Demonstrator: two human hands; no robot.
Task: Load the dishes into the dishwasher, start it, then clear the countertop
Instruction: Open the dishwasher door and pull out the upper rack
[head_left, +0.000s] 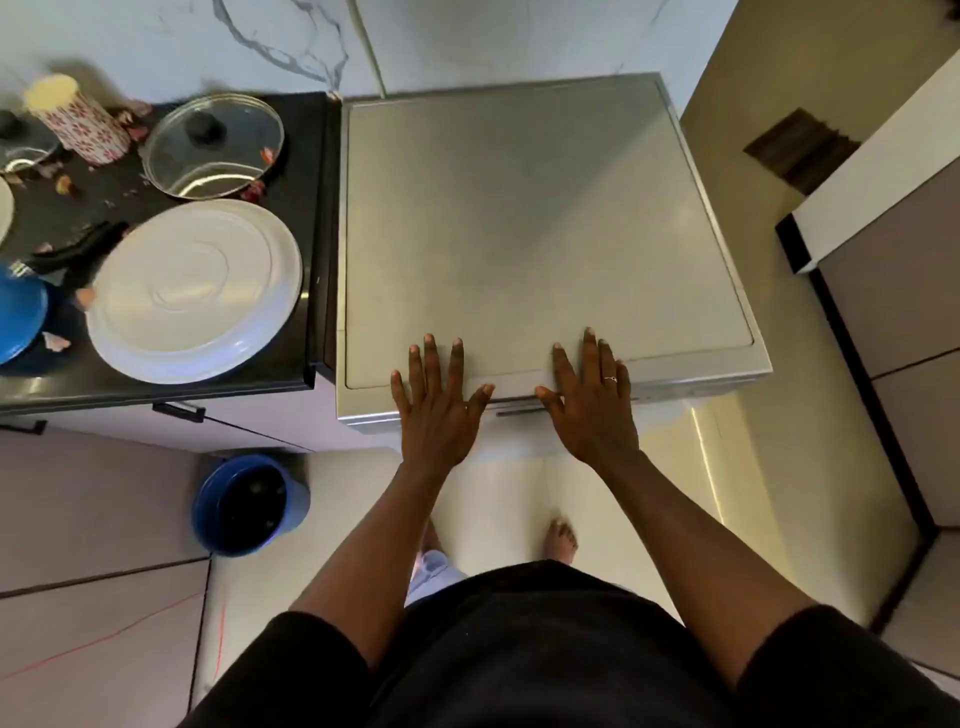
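Left hand (436, 413), right hand (592, 413), fingers (430, 359) atop dishwasher (519, 208)

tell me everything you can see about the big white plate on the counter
The big white plate is round, glossy and looks ceramic. It lies flat and seems upside down, with a raised foot ring and concentric circles facing up. It rests on the dark countertop near the front edge, just left of the steel dishwasher top. A black handle reaches its upper-left rim; whether they touch is unclear.
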